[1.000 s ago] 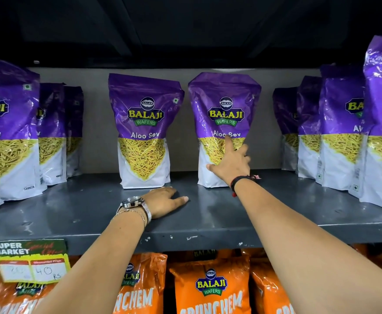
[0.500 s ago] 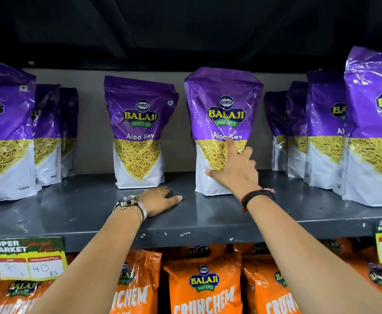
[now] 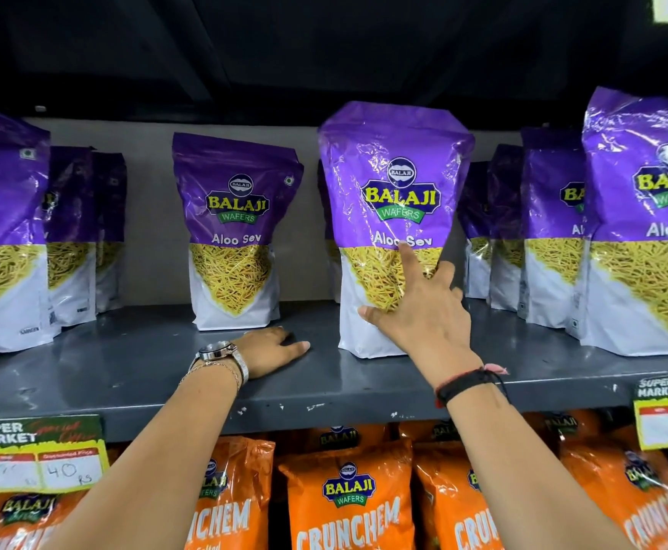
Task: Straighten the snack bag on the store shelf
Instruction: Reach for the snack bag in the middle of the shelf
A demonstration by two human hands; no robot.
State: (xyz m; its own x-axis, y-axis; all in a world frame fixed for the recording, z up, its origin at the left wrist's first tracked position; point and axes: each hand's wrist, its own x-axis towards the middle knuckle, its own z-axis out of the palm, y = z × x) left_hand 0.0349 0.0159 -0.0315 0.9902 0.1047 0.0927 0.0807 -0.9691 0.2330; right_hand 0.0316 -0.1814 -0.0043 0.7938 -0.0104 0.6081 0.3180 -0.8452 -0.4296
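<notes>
A purple and white Aloo Sev snack bag [image 3: 396, 184] stands upright on the grey metal shelf [image 3: 126, 367], a little right of centre and close to the front edge. My right hand [image 3: 419, 311] grips its lower half: the thumb and index finger lie on the front and the other fingers wrap round the right side. My left hand [image 3: 269, 349], with a watch on the wrist, rests palm down on the shelf to the left of the bag and holds nothing.
A matching bag [image 3: 237, 232] stands further back on the left. Rows of the same bags fill the left end [image 3: 3, 232] and right end [image 3: 649, 232]. Orange Crunchem bags [image 3: 348, 498] sit on the shelf below. Price tags [image 3: 39, 454] hang from the shelf edge.
My right hand has closed round the bag and drawn it forward from the back of the shelf towards the front edge. My left hand has stayed on the shelf.
</notes>
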